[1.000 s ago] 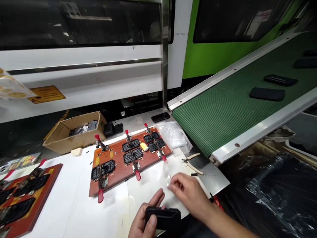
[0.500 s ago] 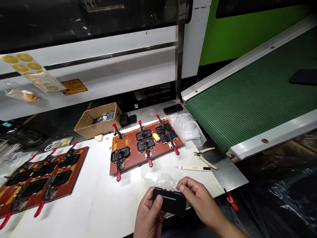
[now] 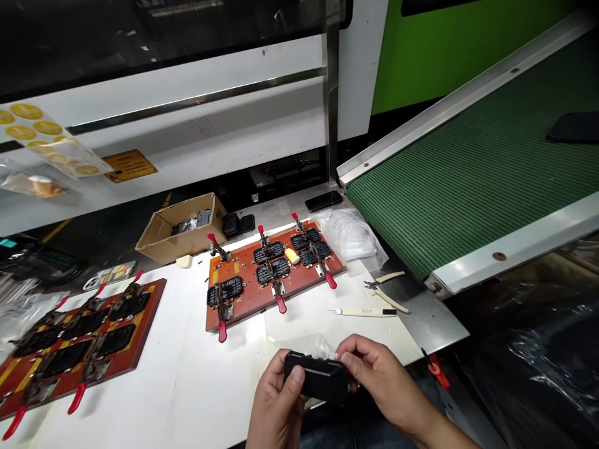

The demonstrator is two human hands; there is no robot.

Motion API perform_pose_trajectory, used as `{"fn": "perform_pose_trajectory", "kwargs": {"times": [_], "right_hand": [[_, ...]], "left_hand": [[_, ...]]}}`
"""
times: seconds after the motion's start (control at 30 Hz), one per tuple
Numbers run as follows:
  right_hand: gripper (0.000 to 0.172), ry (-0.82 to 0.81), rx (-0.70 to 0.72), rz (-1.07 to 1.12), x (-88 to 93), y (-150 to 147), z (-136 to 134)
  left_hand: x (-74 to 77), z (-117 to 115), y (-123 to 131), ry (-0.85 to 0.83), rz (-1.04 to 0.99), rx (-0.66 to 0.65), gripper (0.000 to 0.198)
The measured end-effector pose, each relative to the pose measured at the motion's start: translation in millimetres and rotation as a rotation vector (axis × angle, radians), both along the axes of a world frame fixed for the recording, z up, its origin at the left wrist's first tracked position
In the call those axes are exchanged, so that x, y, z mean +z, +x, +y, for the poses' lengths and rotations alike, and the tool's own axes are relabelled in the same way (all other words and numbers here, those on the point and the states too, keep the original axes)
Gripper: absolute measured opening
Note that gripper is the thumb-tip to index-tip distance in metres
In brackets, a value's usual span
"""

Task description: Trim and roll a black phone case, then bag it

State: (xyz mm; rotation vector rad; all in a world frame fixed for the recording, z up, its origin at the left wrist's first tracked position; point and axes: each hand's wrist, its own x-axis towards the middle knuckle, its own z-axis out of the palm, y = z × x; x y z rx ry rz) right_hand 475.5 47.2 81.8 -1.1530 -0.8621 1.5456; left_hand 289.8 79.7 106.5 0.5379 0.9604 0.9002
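My left hand (image 3: 281,396) is wrapped round the left end of a black rectangular part (image 3: 321,379), thumb on its face. At the part's right end is my right hand (image 3: 374,377), thumb and index finger pinched at its upper corner; what they grip there is hard to see. Clear plastic (image 3: 322,347) lies just behind the part. Beyond it, an orange-brown fixture board (image 3: 253,296) carries several black parts under red-handled clamps, with a yellow and white piece (image 3: 292,256) among them.
A second clamp board (image 3: 145,337) lies at left. Behind are a cardboard box (image 3: 187,241) and a phone (image 3: 324,201). Right of the boards lie a plastic bag (image 3: 355,234), nippers (image 3: 388,293) and a craft knife (image 3: 365,312). A green conveyor (image 3: 468,168) slopes at right.
The view has shifted slightly. The black part has tilted a little in my hands, and the clear plastic behind it looks more bunched up, closer to my right fingers.
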Motion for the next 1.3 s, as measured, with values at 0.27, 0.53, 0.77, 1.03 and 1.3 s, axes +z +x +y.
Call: {"fn": "perform_pose_trajectory", "kwargs": {"times": [0.27,0.53,0.77,1.03,1.3], "right_hand": [[0.020,0.445,0.025,-0.661,-2.2,-13,-14],[0.016,0.530,0.002,-0.686,-19.8,-62,-20],[0.017,0.455,-0.067,-0.580,10.4,-34,-13],[0.021,0.360,0.142,-0.602,2.5,-16,-15],[0.023,0.424,0.090,-0.522,3.9,-18,-22]], "left_hand": [[-10.6,5,-5,0.010,0.133,0.185,0.040],[-25.2,-25,9,0.084,0.349,0.422,0.050],[-15.2,-38,9,0.312,0.481,0.112,0.049],[-40.3,-17,-20,-0.033,-0.039,0.297,0.025],[-10.6,-26,-4,0.250,0.216,0.022,0.042]]}}
